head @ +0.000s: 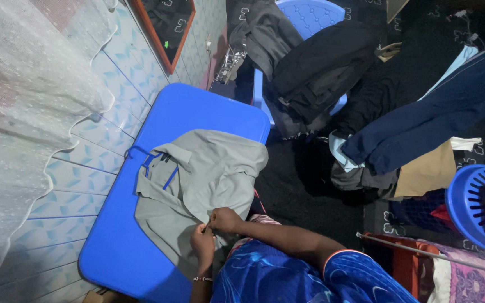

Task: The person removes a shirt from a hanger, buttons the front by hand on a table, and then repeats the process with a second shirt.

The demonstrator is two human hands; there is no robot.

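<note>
A grey shirt (209, 168) lies spread on a blue plastic table (197, 106), with a blue hanger (151, 160) inside its collar. Both hands meet at the shirt's near edge. My left hand (202, 242), with a bead bracelet on its wrist, pinches the grey fabric. Touching it, my right hand (225, 219) grips the same edge. A small dark thing shows between the fingers; I cannot tell what it is.
A tiled wall (85, 168) and a white lace curtain (23, 101) run along the table's left side. A blue plastic chair (310, 17) piled with dark clothes stands beyond the table. More clothes (422, 123) are heaped at the right, beside a blue laundry basket (472, 207).
</note>
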